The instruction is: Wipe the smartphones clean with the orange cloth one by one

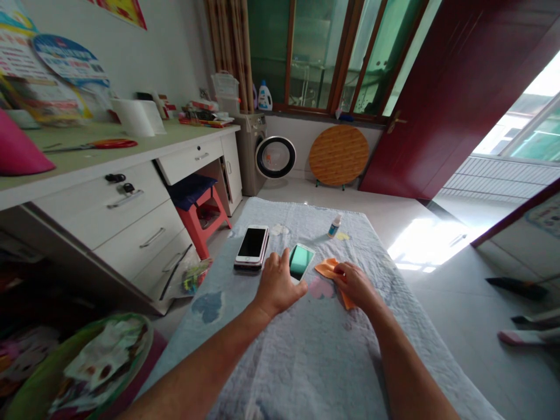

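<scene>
A white smartphone point(301, 261) with a greenish reflection on its screen is gripped along its near end by my left hand point(280, 284), thumb on one side and fingers on the other. My right hand point(353, 284) has its fingers closed on an orange cloth point(327, 268), just right of that phone. Part of the cloth hangs out below the fingers. To the left lies a stack of phones point(252, 245), the top one white with a dark screen. A small spray bottle point(335, 226) with a blue label stands upright beyond the cloth.
A pale blue quilted cover point(301, 361) spreads under everything. Left are a white desk point(118, 198), a red stool point(199, 216) and a filled waste bin point(149, 338). Behind stand a washing machine point(252, 157) with its door open and a round wooden tabletop point(339, 154).
</scene>
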`<action>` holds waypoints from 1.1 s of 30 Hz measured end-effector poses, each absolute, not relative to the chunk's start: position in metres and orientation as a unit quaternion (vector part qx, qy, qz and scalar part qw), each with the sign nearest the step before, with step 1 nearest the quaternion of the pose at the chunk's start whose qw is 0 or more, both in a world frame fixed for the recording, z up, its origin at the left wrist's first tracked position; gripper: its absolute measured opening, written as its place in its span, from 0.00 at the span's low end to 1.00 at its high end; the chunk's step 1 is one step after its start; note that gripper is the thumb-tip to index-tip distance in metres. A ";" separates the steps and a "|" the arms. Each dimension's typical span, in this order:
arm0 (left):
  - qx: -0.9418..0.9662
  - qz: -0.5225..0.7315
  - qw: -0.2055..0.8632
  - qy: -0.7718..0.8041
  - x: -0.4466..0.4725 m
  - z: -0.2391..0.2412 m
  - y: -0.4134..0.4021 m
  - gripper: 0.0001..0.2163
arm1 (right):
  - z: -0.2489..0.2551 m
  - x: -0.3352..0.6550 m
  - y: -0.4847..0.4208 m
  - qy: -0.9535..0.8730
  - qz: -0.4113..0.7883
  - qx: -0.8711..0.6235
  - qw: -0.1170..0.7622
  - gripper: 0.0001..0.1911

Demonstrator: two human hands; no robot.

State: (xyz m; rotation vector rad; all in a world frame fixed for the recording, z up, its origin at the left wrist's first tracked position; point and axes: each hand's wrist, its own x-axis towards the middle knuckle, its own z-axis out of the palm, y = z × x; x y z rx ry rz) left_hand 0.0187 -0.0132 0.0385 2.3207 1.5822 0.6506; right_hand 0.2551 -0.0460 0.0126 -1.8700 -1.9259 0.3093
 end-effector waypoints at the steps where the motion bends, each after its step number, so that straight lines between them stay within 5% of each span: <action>1: 0.796 0.218 0.126 0.550 0.021 0.035 -0.014 0.37 | 0.013 0.255 -0.045 -0.692 0.121 -0.678 0.216 0.10; 8: 0.790 0.200 0.126 0.566 0.028 0.014 -0.016 0.38 | 0.007 0.256 -0.044 -0.604 0.113 -0.740 0.273 0.15; 15: 0.790 0.190 0.116 0.572 0.029 0.010 -0.019 0.35 | 0.008 0.250 -0.041 -0.604 0.041 -0.769 0.205 0.07; 24: 0.799 0.164 0.109 0.569 0.027 0.012 -0.021 0.35 | -0.005 0.262 -0.037 -0.697 0.043 -0.669 0.255 0.21; 33: 0.802 0.164 0.117 0.562 0.025 0.006 -0.021 0.36 | 0.000 0.262 -0.042 -0.627 0.059 -0.747 0.213 0.17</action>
